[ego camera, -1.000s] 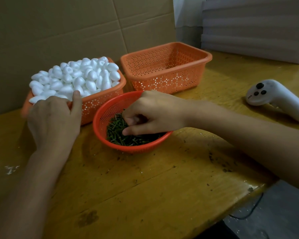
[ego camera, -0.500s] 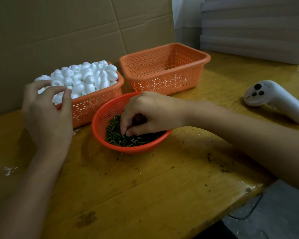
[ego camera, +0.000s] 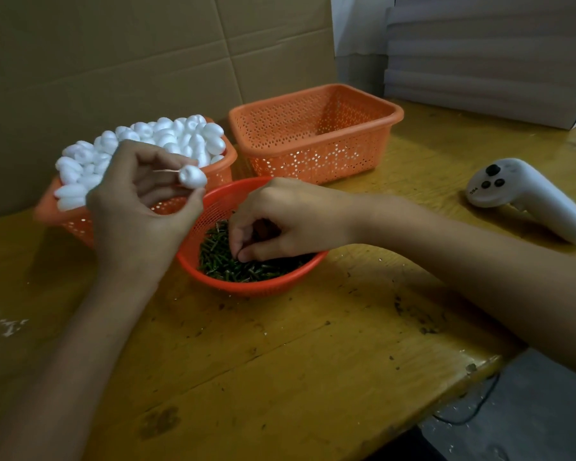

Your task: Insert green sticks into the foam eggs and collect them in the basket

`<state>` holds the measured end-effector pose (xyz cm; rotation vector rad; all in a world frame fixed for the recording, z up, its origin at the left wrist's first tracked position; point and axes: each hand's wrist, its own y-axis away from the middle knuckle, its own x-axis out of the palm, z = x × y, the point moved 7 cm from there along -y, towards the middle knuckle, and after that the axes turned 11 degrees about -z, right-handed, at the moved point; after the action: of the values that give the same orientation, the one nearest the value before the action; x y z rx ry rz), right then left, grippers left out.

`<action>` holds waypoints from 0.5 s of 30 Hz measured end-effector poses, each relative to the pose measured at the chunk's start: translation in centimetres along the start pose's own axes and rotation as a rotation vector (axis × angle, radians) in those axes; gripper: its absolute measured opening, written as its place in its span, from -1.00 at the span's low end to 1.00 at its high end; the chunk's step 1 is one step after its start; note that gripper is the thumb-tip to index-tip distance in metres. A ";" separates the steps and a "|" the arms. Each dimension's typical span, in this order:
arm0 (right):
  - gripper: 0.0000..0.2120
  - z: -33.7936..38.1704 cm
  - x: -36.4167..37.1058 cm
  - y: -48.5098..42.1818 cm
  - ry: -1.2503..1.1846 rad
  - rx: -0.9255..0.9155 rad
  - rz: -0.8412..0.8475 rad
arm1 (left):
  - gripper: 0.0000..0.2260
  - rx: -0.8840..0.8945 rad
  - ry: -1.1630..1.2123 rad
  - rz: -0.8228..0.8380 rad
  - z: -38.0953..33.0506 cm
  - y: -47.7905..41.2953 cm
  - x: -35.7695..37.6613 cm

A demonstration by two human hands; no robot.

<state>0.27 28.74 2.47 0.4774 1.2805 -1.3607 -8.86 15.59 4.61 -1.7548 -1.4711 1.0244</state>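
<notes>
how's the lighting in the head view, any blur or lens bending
Head view: dim, warm light; the eggs are the brightest patch, nearly washed out; the egg basket is smeared at its left corner, and the left hand with its egg is slightly soft; the right hand in the sticks is sharper; the boards at the right slant, likely the wide lens.

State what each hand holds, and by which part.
Left hand pinches a foam egg by one end. Right hand is among the green sticks; grip cannot be told.
</notes>
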 end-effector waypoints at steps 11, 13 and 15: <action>-0.91 -0.1 0.1 0.0 -0.006 0.010 0.008 | -0.74 0.033 -0.018 0.128 0.2 0.2 0.6; -0.91 -0.2 0.1 0.0 -0.017 0.015 0.006 | -0.77 0.032 -0.024 0.120 0.3 0.2 0.5; -0.91 -0.2 0.1 0.0 -0.025 0.015 0.004 | -0.76 -0.009 -0.029 0.107 0.6 0.3 0.4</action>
<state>0.14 28.87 2.33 0.4718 1.2493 -1.3691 -9.19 15.96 3.96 -1.8489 -1.4147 1.1034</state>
